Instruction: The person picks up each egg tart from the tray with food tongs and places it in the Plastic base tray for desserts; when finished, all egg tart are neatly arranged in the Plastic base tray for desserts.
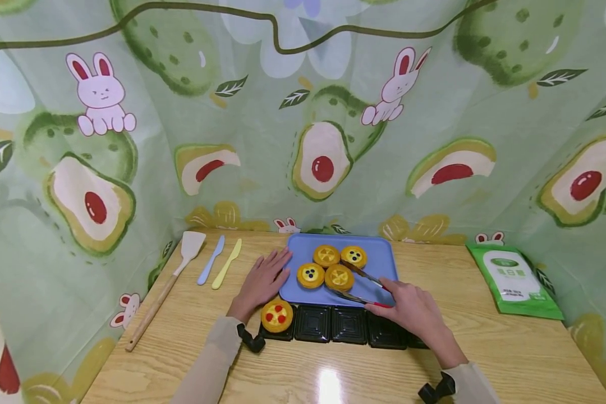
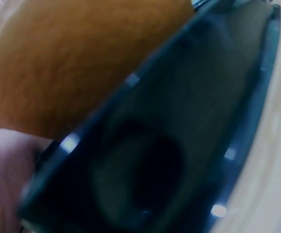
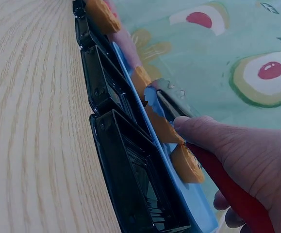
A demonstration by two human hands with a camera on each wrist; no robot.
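My right hand point(image 1: 415, 310) grips red-handled metal tongs point(image 1: 362, 273), thumb along the handle in the right wrist view. The tong arms straddle a front egg tart with yellow wedge pieces point(image 1: 339, 278) on the blue tray point(image 1: 379, 252). Around it sit a similar wedge-topped tart point(image 1: 326, 255) and two tarts dotted with dark berries, one at the back point(image 1: 353, 256) and one at the left point(image 1: 310, 275). My left hand point(image 1: 264, 283) lies flat with spread fingers at the tray's left edge. Just below it, a tart with red pieces point(image 1: 276, 316) fills the leftmost black compartment.
A row of black square compartments point(image 1: 313, 324) runs along the tray's front. To the left lie a white spatula with a wooden handle point(image 1: 174, 275), a blue knife point(image 1: 211, 261) and a yellow knife point(image 1: 227, 264). A green-and-white packet point(image 1: 516, 279) lies at the right, before the patterned curtain point(image 1: 262, 185).
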